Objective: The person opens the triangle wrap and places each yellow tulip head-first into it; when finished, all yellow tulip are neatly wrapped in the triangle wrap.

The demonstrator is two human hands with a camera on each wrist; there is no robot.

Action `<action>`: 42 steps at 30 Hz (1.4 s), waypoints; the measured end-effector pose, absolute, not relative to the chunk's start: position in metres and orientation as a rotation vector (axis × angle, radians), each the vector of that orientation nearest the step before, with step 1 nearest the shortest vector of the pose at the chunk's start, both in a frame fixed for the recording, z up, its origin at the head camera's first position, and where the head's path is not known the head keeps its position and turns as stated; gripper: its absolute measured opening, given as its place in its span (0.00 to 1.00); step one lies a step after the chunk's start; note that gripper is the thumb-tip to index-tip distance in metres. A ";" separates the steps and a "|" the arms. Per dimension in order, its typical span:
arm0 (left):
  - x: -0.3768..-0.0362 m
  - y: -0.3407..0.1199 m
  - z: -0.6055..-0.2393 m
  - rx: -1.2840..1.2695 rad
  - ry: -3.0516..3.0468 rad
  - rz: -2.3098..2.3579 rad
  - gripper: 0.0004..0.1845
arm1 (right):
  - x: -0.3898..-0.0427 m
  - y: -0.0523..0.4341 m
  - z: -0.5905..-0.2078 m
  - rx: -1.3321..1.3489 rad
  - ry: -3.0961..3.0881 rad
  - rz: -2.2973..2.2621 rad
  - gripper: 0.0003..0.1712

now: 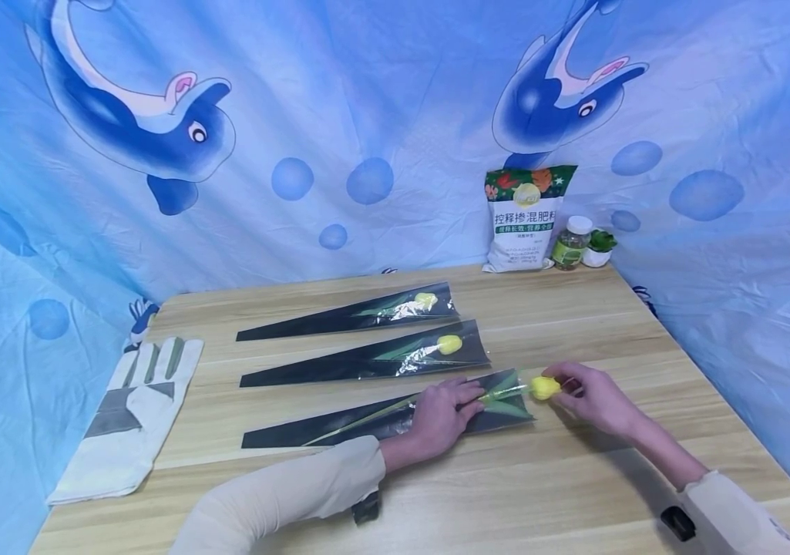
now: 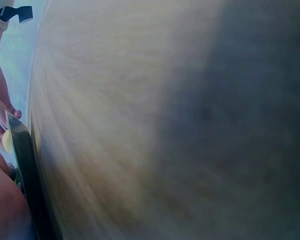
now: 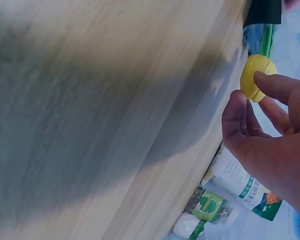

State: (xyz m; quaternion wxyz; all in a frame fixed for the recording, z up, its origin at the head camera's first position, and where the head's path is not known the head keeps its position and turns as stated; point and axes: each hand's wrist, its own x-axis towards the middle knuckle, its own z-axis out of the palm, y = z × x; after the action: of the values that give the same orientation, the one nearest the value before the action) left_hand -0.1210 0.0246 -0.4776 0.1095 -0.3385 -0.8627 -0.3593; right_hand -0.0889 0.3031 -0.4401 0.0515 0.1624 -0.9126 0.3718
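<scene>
Three black-and-clear flower sleeves lie side by side on the wooden table (image 1: 575, 478), each with a yellow flower. My left hand (image 1: 439, 416) presses flat on the wide end of the nearest sleeve (image 1: 360, 424). Its yellow flower bud (image 1: 543, 387) sticks out past the sleeve's mouth on a green stem. My right hand (image 1: 575, 389) pinches that bud. In the right wrist view a fingertip lies on the bud (image 3: 254, 76) with the thumb just below. The left wrist view shows the sleeve's dark edge (image 2: 25, 170) and the bud (image 2: 7, 141) beside it.
The other two sleeves (image 1: 367, 358) (image 1: 353, 314) lie farther back. A white work glove (image 1: 127, 416) hangs over the left table edge. At the back right stand a fertiliser bag (image 1: 522, 220), a small bottle (image 1: 571, 243) and a tiny potted plant (image 1: 601, 247). Blue dolphin cloth surrounds the table.
</scene>
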 end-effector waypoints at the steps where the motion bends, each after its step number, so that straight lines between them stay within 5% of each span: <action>1: -0.121 0.025 -0.477 -0.995 -2.536 -1.059 0.14 | -0.089 0.302 -0.440 0.498 -2.774 1.139 0.19; 42: -0.121 0.030 -0.475 -0.999 -2.493 -1.122 0.14 | -0.092 0.282 -0.439 0.456 -2.819 1.364 0.17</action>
State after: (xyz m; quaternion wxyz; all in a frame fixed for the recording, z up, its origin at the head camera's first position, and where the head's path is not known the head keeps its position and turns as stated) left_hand -0.1210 0.0300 -0.4746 0.1154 -0.3409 -0.8507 -0.3831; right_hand -0.0919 0.2823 -0.4395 -0.0114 0.1440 -0.8908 0.4309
